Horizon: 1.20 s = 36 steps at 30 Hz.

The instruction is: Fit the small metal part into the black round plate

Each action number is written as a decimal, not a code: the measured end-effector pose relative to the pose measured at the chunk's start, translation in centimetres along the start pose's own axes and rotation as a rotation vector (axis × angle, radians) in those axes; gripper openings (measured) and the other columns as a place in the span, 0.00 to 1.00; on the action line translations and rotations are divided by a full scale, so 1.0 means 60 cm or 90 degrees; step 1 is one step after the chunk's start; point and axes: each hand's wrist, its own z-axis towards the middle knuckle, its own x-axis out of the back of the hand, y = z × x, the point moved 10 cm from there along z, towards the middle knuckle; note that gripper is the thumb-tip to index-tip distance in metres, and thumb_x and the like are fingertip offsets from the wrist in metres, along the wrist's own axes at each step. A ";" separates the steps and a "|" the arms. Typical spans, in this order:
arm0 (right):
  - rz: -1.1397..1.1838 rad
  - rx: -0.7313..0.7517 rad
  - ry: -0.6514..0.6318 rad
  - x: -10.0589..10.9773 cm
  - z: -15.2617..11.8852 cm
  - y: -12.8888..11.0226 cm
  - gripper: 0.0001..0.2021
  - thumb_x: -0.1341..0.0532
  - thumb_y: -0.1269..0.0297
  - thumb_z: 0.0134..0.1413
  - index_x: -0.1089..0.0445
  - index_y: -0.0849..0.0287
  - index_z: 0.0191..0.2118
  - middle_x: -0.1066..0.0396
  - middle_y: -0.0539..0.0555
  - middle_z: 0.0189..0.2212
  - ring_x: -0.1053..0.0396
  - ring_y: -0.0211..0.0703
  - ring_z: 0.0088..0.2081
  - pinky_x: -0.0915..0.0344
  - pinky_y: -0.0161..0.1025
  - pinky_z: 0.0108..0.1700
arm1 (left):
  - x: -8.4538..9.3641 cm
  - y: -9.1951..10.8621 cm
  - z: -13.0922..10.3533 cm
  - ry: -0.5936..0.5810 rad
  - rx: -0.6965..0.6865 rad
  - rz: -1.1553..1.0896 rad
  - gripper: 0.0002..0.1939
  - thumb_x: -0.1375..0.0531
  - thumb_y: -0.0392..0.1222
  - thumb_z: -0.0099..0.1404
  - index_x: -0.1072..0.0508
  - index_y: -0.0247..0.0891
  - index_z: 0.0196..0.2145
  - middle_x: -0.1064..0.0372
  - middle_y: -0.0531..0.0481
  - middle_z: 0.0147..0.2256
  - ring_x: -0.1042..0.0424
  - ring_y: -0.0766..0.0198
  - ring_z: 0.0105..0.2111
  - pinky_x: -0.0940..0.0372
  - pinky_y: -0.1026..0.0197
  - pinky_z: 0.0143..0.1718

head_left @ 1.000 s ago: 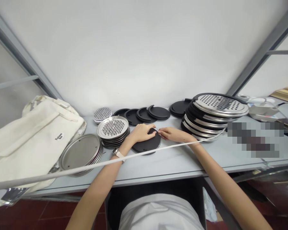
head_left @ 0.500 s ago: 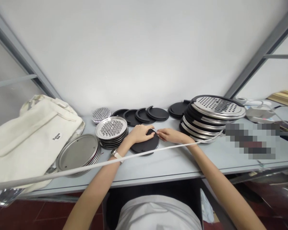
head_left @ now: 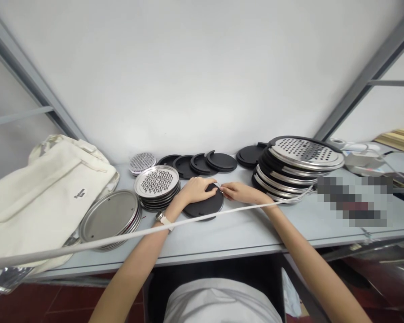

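A round black disc (head_left: 202, 208) lies flat on the table in front of me. My left hand (head_left: 198, 190) rests over its upper part and holds it, thumb and index finger reaching to its right edge. At that edge the fingers of my right hand (head_left: 237, 192) are pinched together; a thin light sliver shows between the hands, too small to name. Just left of the disc stands a stack of round metal grater plates (head_left: 156, 181), the top one with raised teeth. Behind my hands several black discs with curved rims (head_left: 222, 161) lie overlapping along the wall.
Plain metal discs (head_left: 109, 215) are stacked on the left, beside a cream cloth bag (head_left: 57, 188). A tall stack of perforated metal and black discs (head_left: 303, 152) stands at the right. A pale cord (head_left: 195, 218) crosses the view above my forearms. Another grater plate (head_left: 142, 162) lies behind.
Both hands stay at the disc's right edge with only slight finger movement. The whole view has shifted a little; the stacks have not moved.
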 end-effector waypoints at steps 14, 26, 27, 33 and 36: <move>0.032 0.006 0.001 -0.003 0.003 0.007 0.21 0.55 0.52 0.62 0.35 0.59 0.26 0.33 0.52 0.23 0.39 0.40 0.25 0.41 0.37 0.33 | 0.002 0.007 0.000 0.005 -0.023 0.019 0.16 0.46 0.47 0.65 0.28 0.43 0.48 0.26 0.50 0.31 0.27 0.61 0.32 0.39 0.65 0.33; 0.027 0.012 0.009 -0.001 0.002 0.002 0.22 0.56 0.52 0.62 0.37 0.59 0.24 0.34 0.52 0.22 0.39 0.39 0.25 0.41 0.37 0.33 | -0.001 0.009 0.001 0.015 -0.050 0.036 0.16 0.47 0.47 0.65 0.28 0.44 0.48 0.26 0.51 0.30 0.27 0.60 0.32 0.40 0.65 0.32; 0.026 0.012 0.008 -0.001 0.003 0.002 0.22 0.56 0.52 0.62 0.37 0.59 0.24 0.34 0.52 0.22 0.39 0.39 0.25 0.41 0.37 0.33 | -0.001 0.009 0.001 0.016 -0.052 0.033 0.16 0.47 0.47 0.65 0.28 0.44 0.47 0.26 0.51 0.30 0.27 0.61 0.31 0.41 0.65 0.31; 0.020 0.006 0.007 -0.002 0.004 0.006 0.23 0.57 0.51 0.63 0.35 0.59 0.26 0.32 0.53 0.22 0.38 0.40 0.25 0.41 0.38 0.34 | -0.003 0.003 0.003 -0.002 -0.031 0.000 0.16 0.46 0.47 0.64 0.27 0.43 0.47 0.29 0.53 0.26 0.31 0.65 0.26 0.43 0.66 0.29; 0.021 0.004 0.009 -0.002 0.003 0.006 0.23 0.57 0.51 0.62 0.34 0.60 0.26 0.32 0.54 0.23 0.38 0.40 0.25 0.41 0.37 0.34 | -0.005 0.000 0.004 -0.007 -0.024 -0.012 0.16 0.46 0.47 0.64 0.26 0.43 0.46 0.31 0.54 0.24 0.32 0.66 0.25 0.45 0.67 0.27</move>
